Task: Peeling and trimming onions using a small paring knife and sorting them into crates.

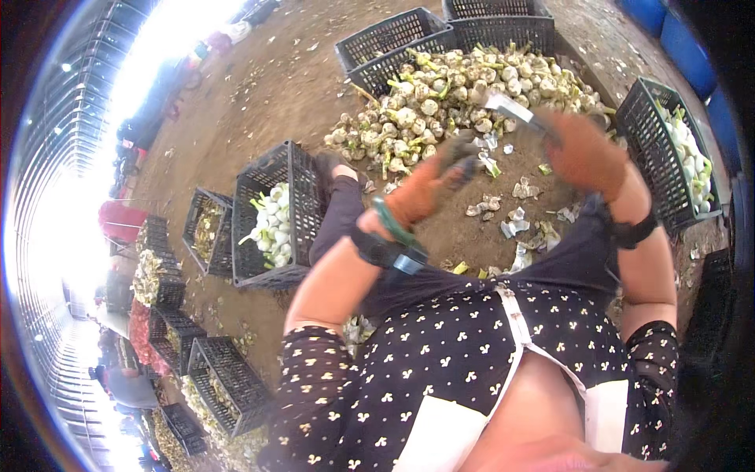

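A knife (512,108) with a broad pale blade is gripped in my right hand (581,147), which wears an orange glove. Its blade points to the upper left, over the near edge of a heap of garlic bulbs (436,106). My left hand (433,177), in an orange glove with dark fingers, is in front of the heap and blurred by motion; its fingers look curled, and whether they hold anything cannot be told. Peeled outer skins (516,224) and cut stem pieces lie on the dirt floor between my legs.
Black plastic crates of cleaned garlic stand at my left (295,218) and right (643,153). More crates (395,44) border the heap's far side. A smaller crate (207,230) and several others stand farther left. Blue barrels (684,47) are at the upper right.
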Demonstrator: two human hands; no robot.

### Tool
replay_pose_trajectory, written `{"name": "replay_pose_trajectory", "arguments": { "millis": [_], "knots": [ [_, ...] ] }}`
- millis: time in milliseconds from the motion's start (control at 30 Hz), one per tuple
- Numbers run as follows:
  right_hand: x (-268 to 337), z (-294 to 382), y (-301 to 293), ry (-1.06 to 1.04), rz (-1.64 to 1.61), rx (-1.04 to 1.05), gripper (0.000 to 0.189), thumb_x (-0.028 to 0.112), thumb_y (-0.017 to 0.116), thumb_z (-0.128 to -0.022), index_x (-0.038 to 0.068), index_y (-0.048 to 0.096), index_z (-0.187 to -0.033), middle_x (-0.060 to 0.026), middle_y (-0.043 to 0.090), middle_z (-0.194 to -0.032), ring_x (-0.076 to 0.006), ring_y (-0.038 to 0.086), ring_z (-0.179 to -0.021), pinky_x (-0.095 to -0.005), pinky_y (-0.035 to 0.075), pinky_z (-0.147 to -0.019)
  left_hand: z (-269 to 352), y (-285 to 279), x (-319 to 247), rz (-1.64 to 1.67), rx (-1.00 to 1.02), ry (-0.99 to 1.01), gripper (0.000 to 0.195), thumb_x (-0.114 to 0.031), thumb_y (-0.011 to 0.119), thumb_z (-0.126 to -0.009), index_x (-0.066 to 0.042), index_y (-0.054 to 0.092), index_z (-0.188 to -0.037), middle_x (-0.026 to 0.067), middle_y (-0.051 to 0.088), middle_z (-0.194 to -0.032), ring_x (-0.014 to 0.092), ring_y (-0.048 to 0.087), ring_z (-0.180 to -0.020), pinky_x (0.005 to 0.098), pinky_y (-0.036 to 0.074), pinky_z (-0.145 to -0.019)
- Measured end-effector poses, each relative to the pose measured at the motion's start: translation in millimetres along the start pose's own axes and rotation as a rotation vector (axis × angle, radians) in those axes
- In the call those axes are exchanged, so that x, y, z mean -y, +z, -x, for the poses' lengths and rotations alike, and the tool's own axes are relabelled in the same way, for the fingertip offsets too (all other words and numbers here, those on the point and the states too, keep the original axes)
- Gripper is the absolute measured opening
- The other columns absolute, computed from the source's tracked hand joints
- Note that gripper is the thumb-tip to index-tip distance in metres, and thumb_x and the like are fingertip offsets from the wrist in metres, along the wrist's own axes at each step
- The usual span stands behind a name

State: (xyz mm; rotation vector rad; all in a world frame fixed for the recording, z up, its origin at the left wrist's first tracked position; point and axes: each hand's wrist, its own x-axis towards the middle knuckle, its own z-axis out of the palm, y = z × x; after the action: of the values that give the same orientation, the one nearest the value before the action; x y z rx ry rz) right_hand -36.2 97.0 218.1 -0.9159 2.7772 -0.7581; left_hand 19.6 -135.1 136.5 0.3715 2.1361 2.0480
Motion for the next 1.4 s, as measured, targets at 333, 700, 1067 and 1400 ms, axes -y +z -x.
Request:
{"name": "replay_pose_trajectory", "arguments": {
  "millis": [333,700,1067,1400],
  "knots": [
    [27.6,-85.6,81.0,-0.044,-0.159,0.441,0.030,0.017,0.050,-0.083,0.006,0.053,-0.111,-0.0202,0.059,-0.099,-0.0369,0.056,-0.090,-0.0444,0.044,-0.077,-9.0,-29.5,63.1,0.614,-0.565,-0.104,0.024,-0.016,0.043,-0.092,0.001,0.053,-0.106,0.0104,0.060,-0.096,0.019,0.061,-0.078,0.0292,0.051,-0.070],
    [-5.6,-280.5,224.2,0.257,0.227,0.121,0.055,0.032,0.058,-0.080,0.004,0.043,-0.125,-0.0231,0.050,-0.119,-0.0381,0.046,-0.110,-0.0418,0.039,-0.092,34.8,-51.4,36.4,0.168,-0.478,-0.595,0.031,-0.016,0.049,-0.085,0.001,0.053,-0.110,0.0168,0.062,-0.092,0.031,0.058,-0.084,0.0360,0.046,-0.075],
    [-66.3,-146.3,243.3,0.036,0.487,0.006,0.037,0.013,0.057,-0.078,0.009,0.051,-0.114,-0.0177,0.047,-0.120,-0.0356,0.050,-0.100,-0.0431,0.043,-0.083,68.1,-35.9,-11.4,0.470,-0.514,-0.580,0.035,-0.009,0.047,-0.085,0.001,0.047,-0.118,0.0116,0.059,-0.099,0.015,0.051,-0.086,0.0294,0.042,-0.079],
    [-53.3,-7.9,105.4,0.508,-1.445,-0.333,0.050,0.030,0.054,-0.087,0.003,0.038,-0.126,-0.0118,0.045,-0.123,-0.0248,0.050,-0.105,-0.0323,0.045,-0.084,62.7,3.2,66.9,0.409,-0.412,-0.493,0.030,-0.020,0.045,-0.090,-0.004,0.054,-0.114,0.0102,0.062,-0.085,0.022,0.056,-0.072,0.0322,0.045,-0.076]
  ]
}}
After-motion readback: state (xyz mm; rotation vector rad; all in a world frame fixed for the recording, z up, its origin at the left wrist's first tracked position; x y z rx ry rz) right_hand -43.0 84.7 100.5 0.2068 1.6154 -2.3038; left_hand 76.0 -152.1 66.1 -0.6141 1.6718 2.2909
